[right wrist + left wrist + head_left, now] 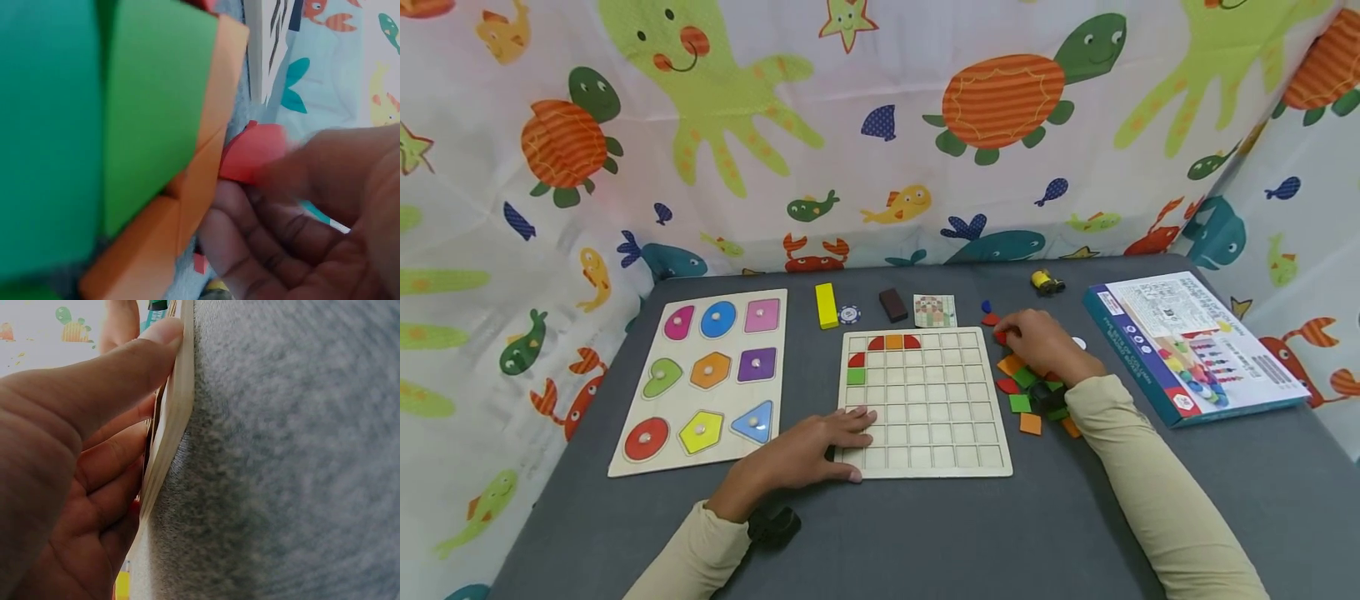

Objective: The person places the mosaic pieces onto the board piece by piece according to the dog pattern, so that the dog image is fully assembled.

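Observation:
A pale wooden grid board (940, 433) lies on the grey table. My left hand (820, 450) rests on its near left corner, fingers spread over the squares. The left wrist view shows the thumb (147, 353) along the board's edge (172, 425). Red, orange and green pieces fill a few cells at the board's far left. Right of the board, my right hand (1045, 343) pinches a red curved piece (253, 153) between thumb and fingers. Beneath and beside that hand lies a loose pile of green (1019, 403), orange (1030, 424) and red pieces.
A shape puzzle board (700, 425) lies at the left. Behind the grid are a yellow block (826, 306), a poker chip (849, 314), a dark brown block (892, 305) and a picture card (935, 311). A yellow toy (1047, 283) and a flat box (1195, 346) stand right.

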The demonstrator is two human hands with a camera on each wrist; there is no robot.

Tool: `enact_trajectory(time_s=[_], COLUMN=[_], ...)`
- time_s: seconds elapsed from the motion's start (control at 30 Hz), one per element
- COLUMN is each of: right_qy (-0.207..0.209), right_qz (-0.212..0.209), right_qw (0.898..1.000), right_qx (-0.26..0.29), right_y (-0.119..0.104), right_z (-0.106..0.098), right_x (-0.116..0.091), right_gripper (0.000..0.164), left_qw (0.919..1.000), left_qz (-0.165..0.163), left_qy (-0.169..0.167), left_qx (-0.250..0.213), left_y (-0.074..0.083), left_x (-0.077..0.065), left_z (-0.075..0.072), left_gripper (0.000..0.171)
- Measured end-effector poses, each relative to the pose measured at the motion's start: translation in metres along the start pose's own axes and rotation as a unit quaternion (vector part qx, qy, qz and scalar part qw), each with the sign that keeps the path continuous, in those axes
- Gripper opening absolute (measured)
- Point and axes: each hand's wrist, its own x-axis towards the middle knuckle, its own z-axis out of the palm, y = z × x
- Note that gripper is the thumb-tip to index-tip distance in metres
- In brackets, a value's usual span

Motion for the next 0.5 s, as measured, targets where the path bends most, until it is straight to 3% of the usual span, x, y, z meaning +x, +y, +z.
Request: enact_trajectory(time_s=[0.27,0.5], right_qy=[0.001,0.007], right_qz=[-0.003,-0.013], right_qw=[1.0,1.0], right_qx=[0.004,0.018], right_y=[0.002,-0.009], right_z=[0.003,0.001], right_x=[0.003,-0.001], right_gripper=[0.026,0.026], left_qw=[1.0,1.0], left_qz=[0.006,0.003], left_qy=[0.005,0.003], left_qx=[-0.003,0.0], left_y=[0.0,0.001], left_x=[-0.001,-0.002], left_z=[0.001,0.0], left_gripper=[0.058,0.057])
